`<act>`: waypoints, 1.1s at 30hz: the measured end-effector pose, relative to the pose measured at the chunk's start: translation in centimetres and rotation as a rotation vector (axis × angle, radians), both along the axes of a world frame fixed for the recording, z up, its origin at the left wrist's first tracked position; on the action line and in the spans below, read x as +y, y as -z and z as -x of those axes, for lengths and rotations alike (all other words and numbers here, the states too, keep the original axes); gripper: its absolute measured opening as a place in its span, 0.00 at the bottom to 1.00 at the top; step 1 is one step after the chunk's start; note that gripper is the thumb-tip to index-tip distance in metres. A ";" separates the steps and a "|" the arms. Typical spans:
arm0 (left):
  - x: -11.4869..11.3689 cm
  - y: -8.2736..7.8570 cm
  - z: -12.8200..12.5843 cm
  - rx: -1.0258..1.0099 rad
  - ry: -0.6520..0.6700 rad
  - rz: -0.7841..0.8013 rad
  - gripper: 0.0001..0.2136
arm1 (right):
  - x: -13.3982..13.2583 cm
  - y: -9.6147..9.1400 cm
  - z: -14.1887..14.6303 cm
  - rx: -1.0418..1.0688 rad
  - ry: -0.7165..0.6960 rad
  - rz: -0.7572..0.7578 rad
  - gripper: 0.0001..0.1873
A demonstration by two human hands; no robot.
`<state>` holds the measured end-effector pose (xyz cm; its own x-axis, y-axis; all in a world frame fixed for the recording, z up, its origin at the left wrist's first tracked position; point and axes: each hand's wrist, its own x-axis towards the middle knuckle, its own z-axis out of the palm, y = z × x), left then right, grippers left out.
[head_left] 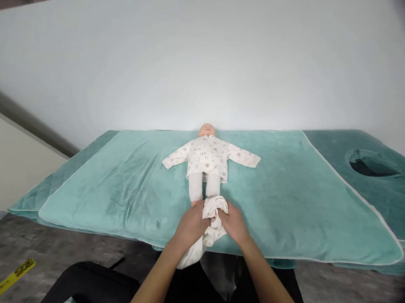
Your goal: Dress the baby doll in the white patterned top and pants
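Note:
A baby doll [207,130] lies on its back on the green bed cover, its head toward the wall. It wears a white patterned long-sleeved top [208,157] with both sleeves spread out, and its white legs [195,186] point toward me. My left hand [194,222] and my right hand [233,223] grip a gathered pair of white baby pants [215,206] from either side. The bunched opening is at the doll's foot on the right; the rest hangs over the near bed edge. My fingertips are partly hidden in the folds.
The bed's green cover [289,198] stretches to both sides, with a face hole [373,164] at the right end. A white wall [208,60] stands behind. A black seat [91,286] and yellow floor tape [7,281] are at lower left.

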<state>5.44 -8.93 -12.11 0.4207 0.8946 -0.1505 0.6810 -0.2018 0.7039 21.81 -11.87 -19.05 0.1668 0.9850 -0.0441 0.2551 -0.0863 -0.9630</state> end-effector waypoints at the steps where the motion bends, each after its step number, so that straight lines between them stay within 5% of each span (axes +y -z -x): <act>1: 0.0 -0.5 0.0 -0.014 0.005 0.000 0.14 | -0.1 0.2 -0.4 0.086 -0.017 -0.005 0.15; 7: 0.2 -3.1 -0.1 -0.181 0.035 0.108 0.14 | -0.9 0.3 -1.9 0.644 -0.037 0.098 0.23; 13: 4.4 -1.8 -0.5 -0.311 0.030 0.096 0.13 | -0.3 -0.3 -1.6 0.903 -0.062 0.108 0.27; 16: 6.4 -0.8 -1.9 -0.244 -0.066 -0.099 0.14 | 0.0 -0.6 -1.6 0.908 -0.069 0.134 0.32; 19: 7.0 -1.0 -3.4 -0.090 -0.009 -0.252 0.16 | 0.5 -1.0 -1.7 0.884 -0.046 0.163 0.35; 24: 5.9 -2.2 -2.8 -0.115 0.107 -0.162 0.20 | 2.7 -1.3 -2.9 0.806 -0.136 0.095 0.26; 28: 5.4 -1.5 -0.9 -0.296 0.175 -0.059 0.27 | 5.5 -1.2 -4.1 0.618 -0.036 0.029 0.19; 33: 6.2 -0.9 -0.8 -0.302 0.024 -0.113 0.22 | 8.3 -1.0 -4.4 0.418 -0.005 -0.150 0.15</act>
<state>6.29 -2.72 -11.21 0.4529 0.8876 0.0837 0.4387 -0.3036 0.8458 26.24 -3.58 -18.02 0.1598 0.9864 0.0372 -0.1584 0.0629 -0.9854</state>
